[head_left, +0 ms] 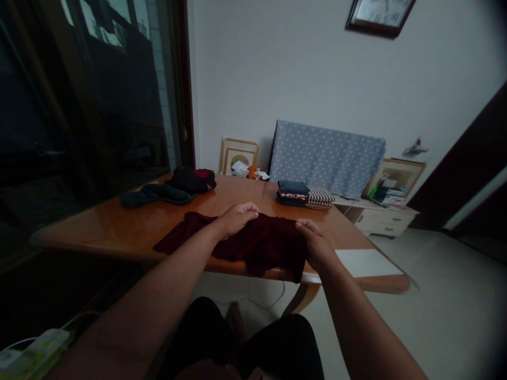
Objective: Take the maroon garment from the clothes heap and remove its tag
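Note:
Both of my hands hold a dark maroon knit garment lying bunched at the near edge of a glossy wooden table. My left hand is curled shut on the cloth's upper edge. My right hand pinches the garment's right side, and part of the cloth hangs over the table edge. Farther left lie a dark bundle with a red patch and a dark blue-grey garment. Ahead stand a folded dark stack and a folded striped stack.
A white sheet lies on the table's right corner. Behind the table lean a polka-dot board and picture frames. A white drawer unit stands at right. A power strip lies low at left.

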{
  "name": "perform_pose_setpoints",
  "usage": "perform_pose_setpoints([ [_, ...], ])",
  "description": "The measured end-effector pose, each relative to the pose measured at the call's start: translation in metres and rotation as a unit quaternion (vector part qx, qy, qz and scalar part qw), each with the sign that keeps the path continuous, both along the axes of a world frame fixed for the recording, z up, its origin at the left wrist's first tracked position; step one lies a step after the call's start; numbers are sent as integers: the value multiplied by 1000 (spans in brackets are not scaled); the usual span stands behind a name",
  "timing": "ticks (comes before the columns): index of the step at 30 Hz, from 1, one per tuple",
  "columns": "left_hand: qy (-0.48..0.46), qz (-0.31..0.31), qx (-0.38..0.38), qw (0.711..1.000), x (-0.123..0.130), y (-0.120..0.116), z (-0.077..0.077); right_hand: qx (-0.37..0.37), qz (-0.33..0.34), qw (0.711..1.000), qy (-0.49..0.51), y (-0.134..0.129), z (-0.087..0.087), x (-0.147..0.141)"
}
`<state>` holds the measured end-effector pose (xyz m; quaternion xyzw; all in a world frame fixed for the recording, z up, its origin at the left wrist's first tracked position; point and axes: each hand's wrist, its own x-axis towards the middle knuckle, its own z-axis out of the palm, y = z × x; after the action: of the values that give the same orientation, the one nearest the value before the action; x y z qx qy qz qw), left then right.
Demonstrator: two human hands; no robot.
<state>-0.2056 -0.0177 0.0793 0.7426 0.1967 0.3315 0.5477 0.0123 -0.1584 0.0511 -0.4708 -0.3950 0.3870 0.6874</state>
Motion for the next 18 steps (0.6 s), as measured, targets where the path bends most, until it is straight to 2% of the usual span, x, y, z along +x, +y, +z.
perform_pose_setpoints([
  [5, -10, -13, -34, 999, -3, -2, 8, -13, 26, 999, 38, 1, 4, -2],
  [13, -8, -2, -27, 1000, -1, -1, 5, -10, 14, 999, 36, 7, -3, 5],
  [15, -12, 23, -7, 1000, 0, 0, 3, -15, -8, 1000, 10, 11, -8, 9],
  [18, -29, 111, 33, 993, -8, 7, 3, -45, -72, 993, -82, 14, -19, 19],
])
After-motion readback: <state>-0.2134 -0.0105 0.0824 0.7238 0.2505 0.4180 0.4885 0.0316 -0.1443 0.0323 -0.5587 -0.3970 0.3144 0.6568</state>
